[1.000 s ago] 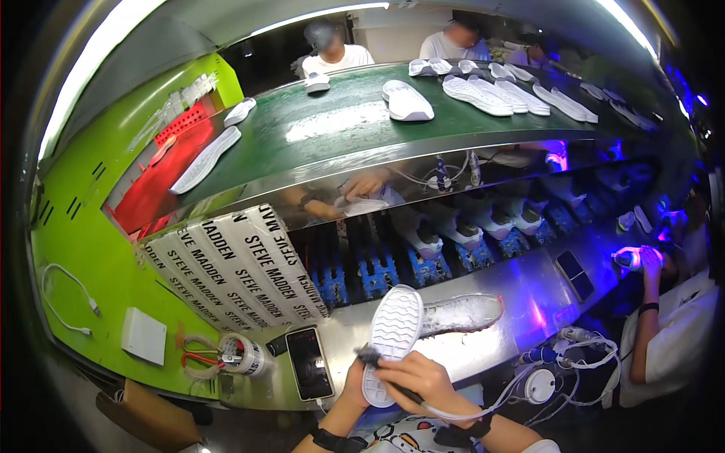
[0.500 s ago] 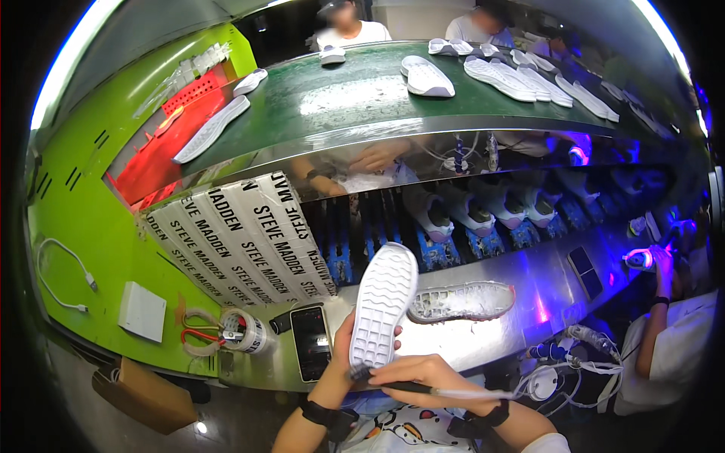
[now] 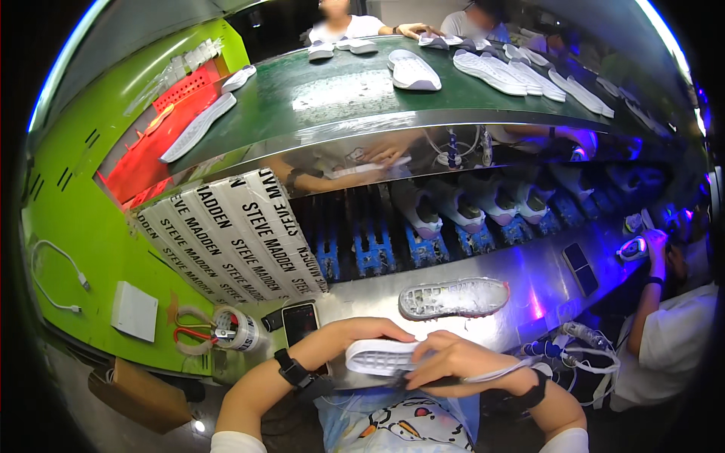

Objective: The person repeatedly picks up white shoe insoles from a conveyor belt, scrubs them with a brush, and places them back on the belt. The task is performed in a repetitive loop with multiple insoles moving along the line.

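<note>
The white sole (image 3: 381, 356), upright half a second ago, now lies flat at the worktop's (image 3: 529, 272) near edge, gripped between left hand (image 3: 355, 332) and right hand (image 3: 453, 362), fingers curled around it.

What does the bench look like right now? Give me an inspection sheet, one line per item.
Surface: shiny metal bench, purple light glare at right.
Job's things: white shoe sole held on its side; second sole lies on the bench beyond it, apart.
Clutter: phone, tape roll, red-handled scissors, printed white sheet.
Hands: left hand grips the held sole's top edge; right hand covers its right end, a thin dark tool under it.
Cables: white cable on the green panel; tangle at right.
Surroundings: green conveyor carrying soles; shoes on blue holders below; other people nearby.
</note>
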A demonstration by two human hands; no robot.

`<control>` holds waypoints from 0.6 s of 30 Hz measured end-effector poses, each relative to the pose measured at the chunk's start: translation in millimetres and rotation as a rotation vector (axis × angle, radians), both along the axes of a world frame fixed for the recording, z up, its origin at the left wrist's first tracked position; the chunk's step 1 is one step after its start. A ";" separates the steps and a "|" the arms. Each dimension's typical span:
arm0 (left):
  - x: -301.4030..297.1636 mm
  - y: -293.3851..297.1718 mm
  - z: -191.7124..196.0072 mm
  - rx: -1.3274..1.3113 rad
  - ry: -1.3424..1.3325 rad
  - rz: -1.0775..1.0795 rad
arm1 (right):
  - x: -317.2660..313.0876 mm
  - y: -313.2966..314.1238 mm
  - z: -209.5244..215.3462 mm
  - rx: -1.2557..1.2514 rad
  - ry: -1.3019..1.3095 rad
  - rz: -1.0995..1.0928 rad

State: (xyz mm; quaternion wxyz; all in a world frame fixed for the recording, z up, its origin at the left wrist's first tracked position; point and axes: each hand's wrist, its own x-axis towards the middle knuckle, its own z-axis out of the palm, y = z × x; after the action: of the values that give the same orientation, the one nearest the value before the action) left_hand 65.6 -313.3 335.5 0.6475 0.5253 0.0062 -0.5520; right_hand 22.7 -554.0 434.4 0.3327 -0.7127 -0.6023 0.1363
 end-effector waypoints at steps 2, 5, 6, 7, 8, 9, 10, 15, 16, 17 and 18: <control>-6.6 17.7 -14.5 -0.335 0.096 0.154 | 5.6 -17.1 4.5 0.019 0.415 -0.179; -33.8 -0.1 -22.0 -0.814 0.146 0.623 | 6.6 -9.6 9.7 0.334 0.579 -0.561; -41.1 -13.7 -19.2 -0.920 0.122 0.760 | -0.1 -0.7 -1.1 0.382 0.454 -0.591; -50.7 -29.1 -3.3 -0.933 0.023 0.830 | -7.7 9.3 -4.5 0.277 0.550 -0.629; -56.5 -41.1 5.0 -0.943 -0.075 0.901 | -13.4 18.4 -7.9 0.170 0.648 -0.665; -57.7 -40.7 -7.8 -1.019 -0.044 0.876 | -14.6 25.7 -15.1 0.352 0.601 -0.645; -56.6 -39.9 -19.4 -1.093 -0.015 0.842 | -7.9 31.6 -19.7 0.425 0.755 -0.716; -48.1 -45.4 -30.0 -1.170 0.128 0.862 | -28.9 65.3 -41.3 0.463 -0.108 -0.646; -44.9 -40.5 -36.3 -1.402 0.281 0.757 | -38.7 68.8 -42.0 0.419 -0.068 -0.541; -45.7 -36.5 -30.9 -1.316 0.310 0.846 | -41.9 67.8 -39.6 0.412 0.101 -0.472; -47.6 -36.3 -28.9 -1.351 0.263 0.862 | -38.8 67.1 -33.8 0.466 0.192 -0.570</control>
State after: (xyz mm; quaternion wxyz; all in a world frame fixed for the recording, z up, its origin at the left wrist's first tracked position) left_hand 18.0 -349.6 306.7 0.9745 -0.0967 -0.0505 -0.1960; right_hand -16.2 -486.9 400.6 0.5653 -0.7410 -0.3607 -0.0361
